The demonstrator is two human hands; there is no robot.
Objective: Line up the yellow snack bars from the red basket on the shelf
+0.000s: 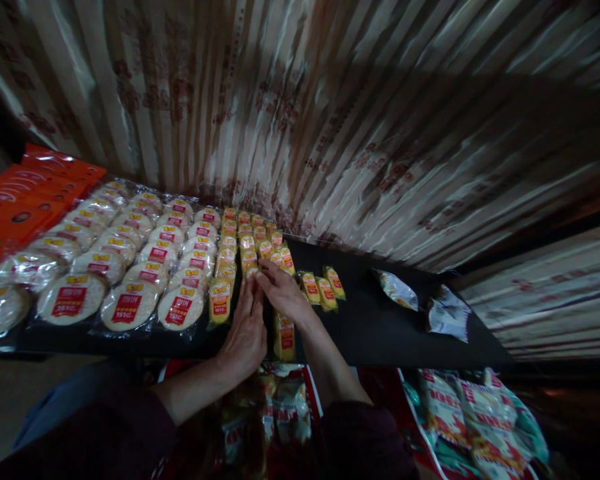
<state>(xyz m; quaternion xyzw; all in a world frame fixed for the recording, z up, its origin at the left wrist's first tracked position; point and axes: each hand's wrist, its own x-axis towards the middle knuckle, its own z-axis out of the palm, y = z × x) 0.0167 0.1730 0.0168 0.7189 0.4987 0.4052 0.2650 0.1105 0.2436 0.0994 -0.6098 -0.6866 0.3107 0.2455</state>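
My left hand (245, 330) reaches up from the front edge with its fingers stretched out straight. Its fingertips lie beside a small yellow snack packet (251, 272) in a row of similar packets. From the right, my right hand (283, 291) closes its fingers at that same packet; its thumb is hidden. Neighbouring yellow packets stand in tight columns, one column (220, 300) just left of my hands. Another yellow packet (285, 337) lies below my right wrist. To the right are three loose yellow packets (326, 293).
Round white crackers in clear wrappers (75, 298) fill several rows at left, beside orange bags (35, 190). Two white packets (447, 313) lie at right on the black shelf (353, 340). A printed curtain (300, 120) hangs behind. Boxes of bagged snacks (473, 417) stand below.
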